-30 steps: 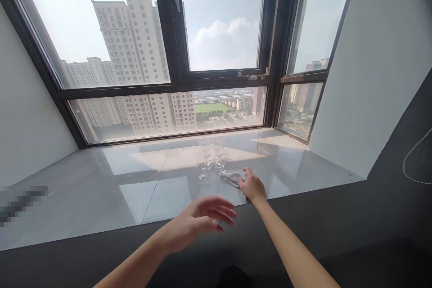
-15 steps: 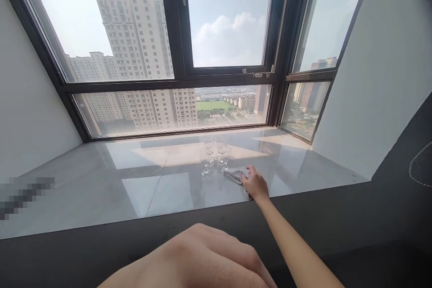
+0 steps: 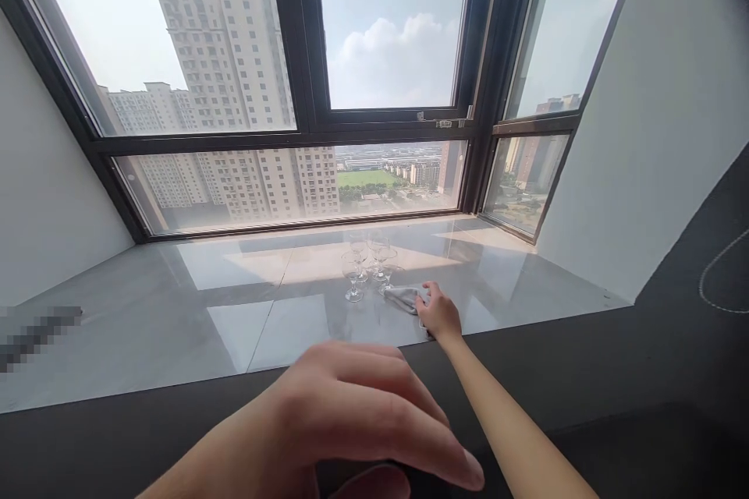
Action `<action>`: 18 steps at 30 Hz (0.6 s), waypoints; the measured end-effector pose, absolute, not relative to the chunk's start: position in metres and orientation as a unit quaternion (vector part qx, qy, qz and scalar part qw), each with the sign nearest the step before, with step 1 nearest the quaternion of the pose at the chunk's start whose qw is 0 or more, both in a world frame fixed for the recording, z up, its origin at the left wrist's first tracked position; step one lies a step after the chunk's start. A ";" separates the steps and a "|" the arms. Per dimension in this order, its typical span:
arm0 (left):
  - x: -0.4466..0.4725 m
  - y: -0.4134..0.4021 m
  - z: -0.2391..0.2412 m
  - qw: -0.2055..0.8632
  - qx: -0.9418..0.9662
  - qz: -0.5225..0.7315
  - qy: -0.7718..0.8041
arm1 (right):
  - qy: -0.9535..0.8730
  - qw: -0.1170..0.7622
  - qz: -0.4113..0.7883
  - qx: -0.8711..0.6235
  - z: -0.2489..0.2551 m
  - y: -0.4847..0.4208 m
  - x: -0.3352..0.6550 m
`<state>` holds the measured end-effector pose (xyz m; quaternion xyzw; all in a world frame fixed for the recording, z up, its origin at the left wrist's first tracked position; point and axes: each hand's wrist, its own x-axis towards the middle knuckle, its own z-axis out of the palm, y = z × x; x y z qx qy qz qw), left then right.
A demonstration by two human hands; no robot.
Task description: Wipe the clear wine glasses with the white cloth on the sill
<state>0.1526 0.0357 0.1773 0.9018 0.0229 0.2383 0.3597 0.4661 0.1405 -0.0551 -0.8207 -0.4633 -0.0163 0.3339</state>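
Note:
Close to the camera, my left hand (image 3: pixel 351 413) is raised in front of the sill, its fingers loosely bent and thumb apart, with nothing visible in it. My right hand (image 3: pixel 440 315) rests near the sill's front edge, its fingers curled over a grey cloth (image 3: pixel 402 298). Part of the cloth is hidden under the hand, and a thin light loop shows below it. Just left of the cloth stand several clear stemmed glasses, grouped closely. The front left glass (image 3: pixel 353 288) is upright, and another glass (image 3: pixel 386 279) touches or nearly touches the cloth.
The glossy tiled window sill (image 3: pixel 234 273) spans the view, with bright reflections. Behind it rises a dark window frame (image 3: pixel 304 139) with tall buildings outside. A pixelated dark patch (image 3: pixel 40 335) lies at the left. On the right, a beaded chain (image 3: pixel 719 296) hangs by the wall.
My left hand has risen and its fingers have spread, so the thumb now shows. The right hand stays on the cloth. The view has shifted slightly.

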 end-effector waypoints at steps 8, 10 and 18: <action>0.182 0.195 0.057 0.111 0.909 0.188 0.354 | -0.461 0.347 -0.013 -0.816 -0.053 0.138 0.465; 0.181 0.218 0.030 0.093 0.915 0.137 0.369 | -0.464 0.347 -0.014 -0.815 -0.051 0.138 0.464; 0.206 0.257 -0.014 0.083 0.913 0.031 0.399 | -0.459 0.355 -0.013 -0.815 -0.051 0.137 0.463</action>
